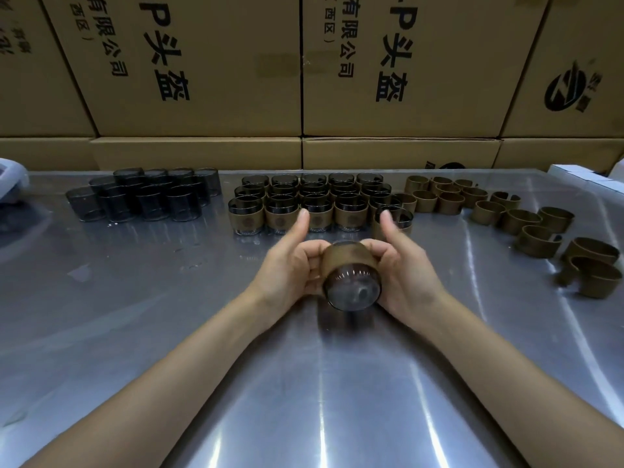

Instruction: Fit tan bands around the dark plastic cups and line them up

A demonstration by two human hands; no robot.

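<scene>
A dark plastic cup (351, 292) lies on its side above the table's middle, its base turned toward me, with a tan band (349, 258) around its far part. My left hand (290, 268) and my right hand (405, 275) grip it from either side, fingers curled round it, both thumbs raised. Behind the hands stand rows of banded cups (315, 206). Bare dark cups (148, 195) cluster at the back left. Loose tan bands (489, 212) are spread across the back right.
The work surface is a shiny metal table (169, 298). Stacked cardboard boxes (304, 79) wall off the far edge. A white object (11, 179) sits at the far left and white boxes (580, 175) at the far right.
</scene>
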